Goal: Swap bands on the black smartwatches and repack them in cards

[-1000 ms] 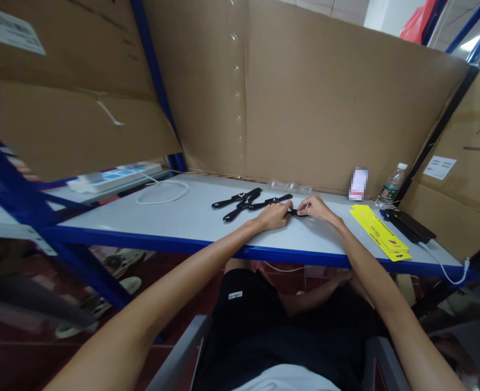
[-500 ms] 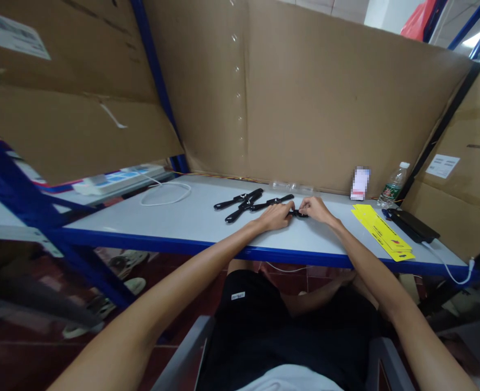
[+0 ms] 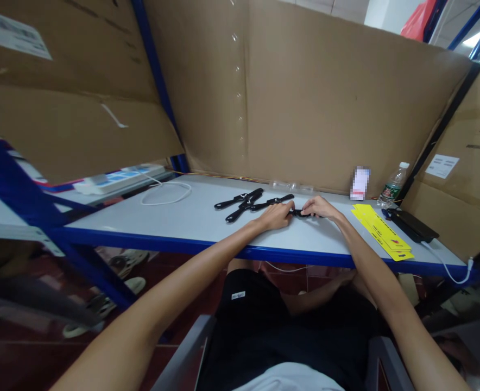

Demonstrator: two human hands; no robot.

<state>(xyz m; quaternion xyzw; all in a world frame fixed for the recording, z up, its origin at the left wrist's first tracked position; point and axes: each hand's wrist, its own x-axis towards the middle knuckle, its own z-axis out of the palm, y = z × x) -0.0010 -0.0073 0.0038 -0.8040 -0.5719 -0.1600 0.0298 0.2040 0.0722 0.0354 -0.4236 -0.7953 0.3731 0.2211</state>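
Both my hands work at a slim black tool [image 3: 299, 213] lying low over the grey tabletop; its exact kind is too small to make out. My left hand [image 3: 276, 216] is closed on its left end, thumb and fingers bent. On the other side my right hand [image 3: 320, 207] pinches it, and part of the tool shows beneath the fingers. Just left of my hands lie several similar glossy black tools with long rounded handles, among them a crossed one [image 3: 244, 206] and another [image 3: 272, 202] close to my left knuckles.
Yellow printed cards [image 3: 382, 233] lie to the right, beside a black device [image 3: 413, 225] with a white cable. A plastic bottle [image 3: 393, 187] and a blurred phone-like item [image 3: 359, 183] stand against the cardboard wall [image 3: 325, 98]. Clear plastic [image 3: 292, 188] lies behind my hands; a white cable [image 3: 189, 190] loops leftward.
My right hand has shifted slightly right along the black tool, and its fingers have changed their hold. My left hand has stayed in place. The other black tools have not moved.
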